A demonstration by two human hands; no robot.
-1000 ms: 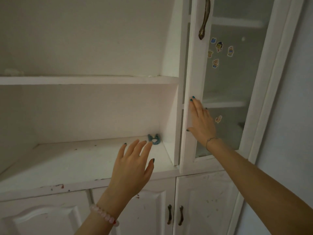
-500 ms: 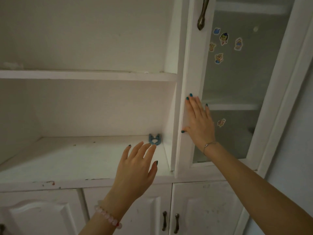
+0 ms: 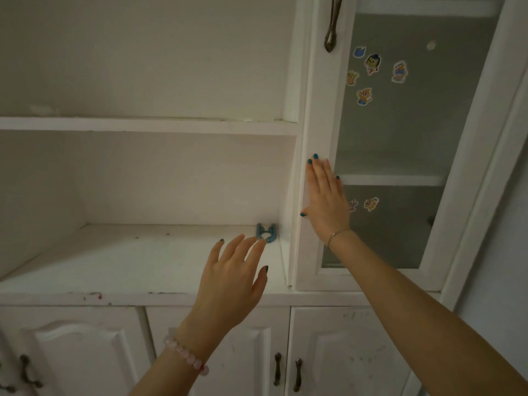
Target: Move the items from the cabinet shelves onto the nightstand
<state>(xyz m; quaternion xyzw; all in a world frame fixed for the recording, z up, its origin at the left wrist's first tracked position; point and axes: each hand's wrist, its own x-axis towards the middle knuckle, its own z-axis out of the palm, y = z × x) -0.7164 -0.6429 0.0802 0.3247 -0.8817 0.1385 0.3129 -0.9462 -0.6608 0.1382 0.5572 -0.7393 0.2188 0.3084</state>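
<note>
1. The left hand (image 3: 231,278) reaches up over the front of the lower shelf (image 3: 114,261). Its fingers are straight and a little spread, the thumb is out to the side, and it holds nothing.
2. The small blue clip-like thing (image 3: 266,232) lies at the back right corner of that shelf, just beside the cabinet's side wall. The left fingertips are right in front of it, but I cannot tell whether they touch it.
3. The right hand (image 3: 325,207) lies flat against the white frame of the glass door (image 3: 317,132). Its fingers are straight and close together, pointing up, and the thumb sits at the door's edge. It presses or rests there and grips nothing.
4. The door stands open, swung out to the right of the open shelves.
5. A dark metal handle (image 3: 333,24) hangs high on the door frame, and cartoon stickers (image 3: 371,64) dot the glass.
6. The upper shelf (image 3: 143,125) runs across above the lower one.
7. A pink bead bracelet (image 3: 185,354) circles the left wrist, and a thin chain (image 3: 337,234) circles the right.
8. Below the shelves are closed white cupboard doors (image 3: 85,352) with dark pulls (image 3: 287,372).
</note>
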